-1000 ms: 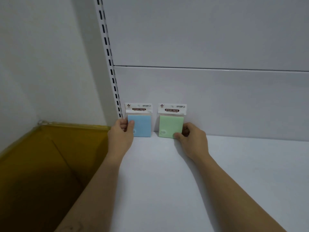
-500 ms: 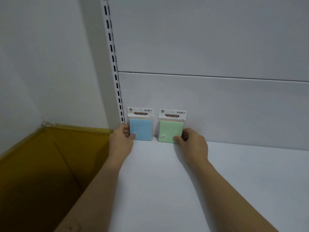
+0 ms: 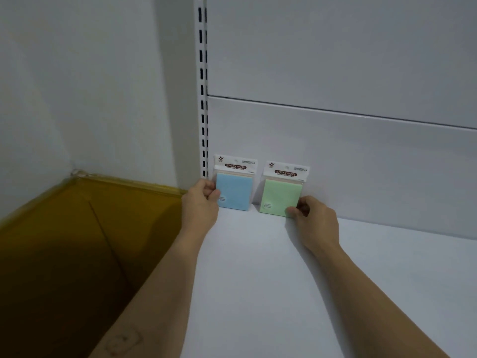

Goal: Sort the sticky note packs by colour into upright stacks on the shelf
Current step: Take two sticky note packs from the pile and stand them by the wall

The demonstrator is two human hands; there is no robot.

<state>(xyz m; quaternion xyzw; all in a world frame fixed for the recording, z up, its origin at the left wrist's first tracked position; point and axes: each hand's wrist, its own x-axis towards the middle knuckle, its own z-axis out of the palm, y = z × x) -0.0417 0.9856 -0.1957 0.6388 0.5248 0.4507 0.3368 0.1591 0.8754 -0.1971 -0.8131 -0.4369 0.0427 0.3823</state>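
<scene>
Blue pack in left hand, green in right

White wall at left. White slotted upright runs vertical beside it. Right of upright: upper panel over lower panel, both white, thin dark seam between. White shelf butts the lower panel. Lower left: ochre surface, darker toward bottom; floor or box, cannot tell. Light dim, cool; soft shadow on wall beside upright.
</scene>
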